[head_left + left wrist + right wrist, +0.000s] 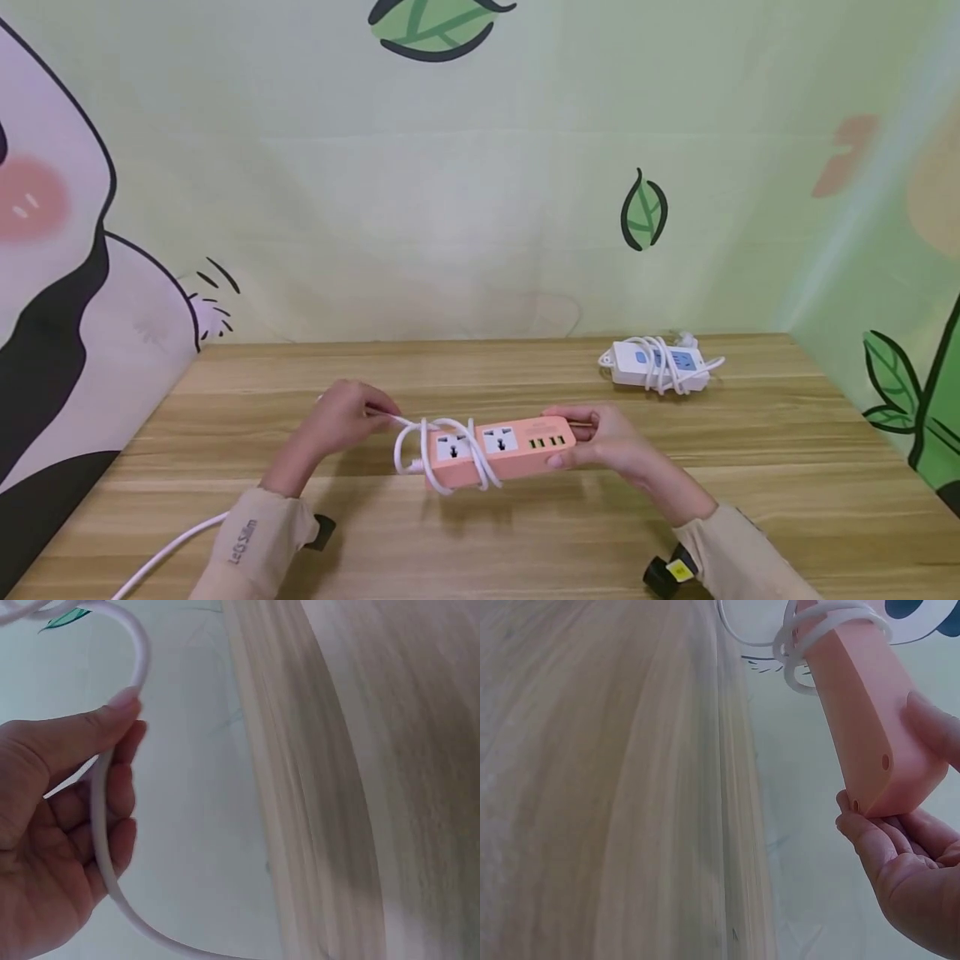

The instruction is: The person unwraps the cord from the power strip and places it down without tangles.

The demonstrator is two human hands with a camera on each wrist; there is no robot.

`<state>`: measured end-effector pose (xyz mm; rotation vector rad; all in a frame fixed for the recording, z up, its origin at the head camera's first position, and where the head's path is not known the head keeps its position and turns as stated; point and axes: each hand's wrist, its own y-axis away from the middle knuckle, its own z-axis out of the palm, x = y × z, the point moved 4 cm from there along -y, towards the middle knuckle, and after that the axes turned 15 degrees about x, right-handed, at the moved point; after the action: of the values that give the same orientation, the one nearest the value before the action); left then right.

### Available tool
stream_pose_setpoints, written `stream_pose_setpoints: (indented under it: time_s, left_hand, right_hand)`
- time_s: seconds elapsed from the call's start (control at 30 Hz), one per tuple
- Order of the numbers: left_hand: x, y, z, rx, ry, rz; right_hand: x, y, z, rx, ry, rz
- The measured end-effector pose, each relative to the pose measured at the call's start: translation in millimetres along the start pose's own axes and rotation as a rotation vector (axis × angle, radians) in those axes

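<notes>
A pink power strip (517, 457) with white sockets and several USB ports is held up over the table in the head view. Its white cord (426, 454) loops around the left half. My right hand (600, 437) grips the strip's right end, thumb on one face and fingers behind, as the right wrist view also shows on the pink body (866, 712). At the left, my left hand (348, 421) pinches the cord between thumb and fingers. In the left wrist view the cord (101, 817) runs down across the curled fingers (120, 787).
A white power strip (626, 364) with blue sockets, wrapped in its own cord, lies at the back right of the wooden table (525, 542). More white cord (168, 546) trails by the left sleeve. A printed backdrop (450, 208) stands behind the table.
</notes>
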<state>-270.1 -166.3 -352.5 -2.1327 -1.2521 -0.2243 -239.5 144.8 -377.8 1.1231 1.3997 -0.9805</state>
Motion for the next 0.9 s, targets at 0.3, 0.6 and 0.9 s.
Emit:
stream_pose_setpoints:
  time_s: [0.3, 0.6, 0.9]
  left_hand:
    - [-13.5, 6.6, -14.5, 0.210, 0.153, -0.186]
    - [-21.3, 18.9, -34.3, 0.215, 0.312, -0.350]
    - [-24.2, 29.5, -45.3, 0.155, 0.351, -0.435]
  right_hand:
    - [2.6, -1.1, 0.1, 0.025, 0.039, 0.012]
    - [3.7, -1.9, -7.4, 0.140, 0.099, 0.044]
    - [4.4, -1.8, -8.3, 0.151, 0.077, 0.042]
